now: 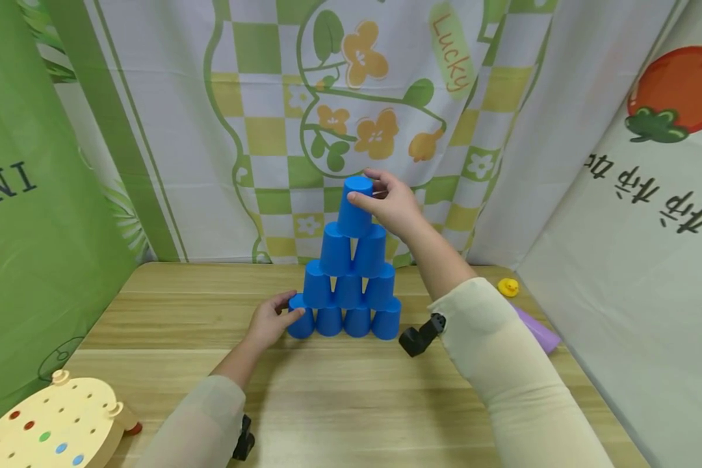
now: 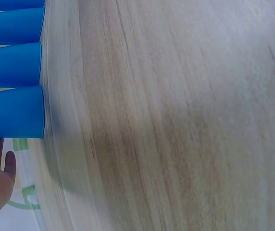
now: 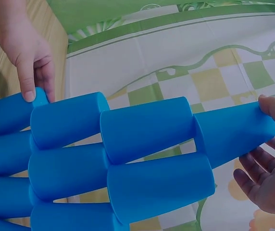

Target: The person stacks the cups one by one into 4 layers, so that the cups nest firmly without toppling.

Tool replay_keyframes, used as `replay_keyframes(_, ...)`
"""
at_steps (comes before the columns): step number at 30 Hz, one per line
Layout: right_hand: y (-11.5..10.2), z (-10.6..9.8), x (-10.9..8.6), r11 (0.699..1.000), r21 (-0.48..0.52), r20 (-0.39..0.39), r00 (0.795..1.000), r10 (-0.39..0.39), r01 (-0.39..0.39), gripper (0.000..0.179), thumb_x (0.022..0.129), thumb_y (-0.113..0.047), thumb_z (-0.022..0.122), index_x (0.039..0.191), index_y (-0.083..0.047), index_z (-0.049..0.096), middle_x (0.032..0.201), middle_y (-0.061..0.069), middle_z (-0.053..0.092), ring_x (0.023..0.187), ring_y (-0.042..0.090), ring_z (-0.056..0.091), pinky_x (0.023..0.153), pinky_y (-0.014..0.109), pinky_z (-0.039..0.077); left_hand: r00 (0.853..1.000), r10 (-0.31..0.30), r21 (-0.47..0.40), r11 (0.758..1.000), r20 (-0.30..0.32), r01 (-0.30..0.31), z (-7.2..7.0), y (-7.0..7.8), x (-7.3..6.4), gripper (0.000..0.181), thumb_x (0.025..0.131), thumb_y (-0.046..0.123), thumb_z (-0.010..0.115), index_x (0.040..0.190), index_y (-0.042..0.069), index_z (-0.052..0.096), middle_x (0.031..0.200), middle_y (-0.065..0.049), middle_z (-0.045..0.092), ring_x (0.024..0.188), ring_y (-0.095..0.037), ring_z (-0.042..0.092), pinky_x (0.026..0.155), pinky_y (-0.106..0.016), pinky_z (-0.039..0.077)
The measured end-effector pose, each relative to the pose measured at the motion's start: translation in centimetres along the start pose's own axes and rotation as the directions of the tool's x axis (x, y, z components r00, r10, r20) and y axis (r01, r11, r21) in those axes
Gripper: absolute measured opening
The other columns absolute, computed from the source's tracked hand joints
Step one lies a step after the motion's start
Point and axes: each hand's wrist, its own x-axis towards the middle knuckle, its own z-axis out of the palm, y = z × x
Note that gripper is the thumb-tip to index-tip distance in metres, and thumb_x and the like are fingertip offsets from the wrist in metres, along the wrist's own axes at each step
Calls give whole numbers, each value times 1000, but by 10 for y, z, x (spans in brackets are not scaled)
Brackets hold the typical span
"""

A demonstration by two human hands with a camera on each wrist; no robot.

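Note:
Blue cups stand upside down in a stepped pyramid on the wooden table. Its bottom row has several cups, then come three, two and a single top cup (image 1: pixel 355 211). My right hand (image 1: pixel 396 205) holds that top cup near its upturned base, the thumb on one side and fingers on the other, as the right wrist view also shows. The cup's rim meets the two cups (image 3: pixel 159 187) below. Down at the left end, my left hand (image 1: pixel 271 322) grips the bottom-row corner cup (image 1: pixel 301 318), thumb in front and fingers behind, partly hidden.
A cream round board (image 1: pixel 52 422) with coloured dots and pegs sits at the table's left front. Toward the right edge are a yellow toy duck (image 1: pixel 508 287) and a purple object (image 1: pixel 537 330), partly behind my sleeve. A patterned curtain (image 1: pixel 263 97) hangs behind the pyramid.

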Motion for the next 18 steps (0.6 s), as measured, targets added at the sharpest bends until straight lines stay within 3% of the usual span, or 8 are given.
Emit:
replay_keyframes(8, 7, -3, -4, 999, 16, -5, 999, -35, 35, 67, 92, -43, 66, 150, -23, 39, 145, 9, 49, 131, 28, 48, 106, 48, 46, 1000, -13, 15, 1000, 6, 13, -2, -3, 3, 54, 93, 18, 68, 139, -1, 51, 138, -24, 55, 130, -38, 51, 111, -53, 40)
replay_keyframes(13, 16, -7, -9, 999, 33, -2, 999, -39, 39, 66, 92, -42, 65, 150, -22, 39, 145, 10, 49, 131, 27, 49, 107, 47, 46, 1000, 17, 20, 1000, 9, -17, -3, -3, 0, 56, 92, 17, 68, 140, -3, 49, 138, -26, 55, 129, -41, 51, 109, -56, 40)
replay_keyframes(18, 32, -12, -19, 1000, 0, 0, 1000, -16, 16, 69, 92, -46, 64, 151, -22, 38, 146, 11, 47, 132, 29, 47, 107, 49, 45, 998, 15, 29, 999, 58, -17, -6, -1, -6, 75, 91, 26, 71, 152, 6, 33, 154, -22, 37, 140, -44, 38, 111, -58, 37)
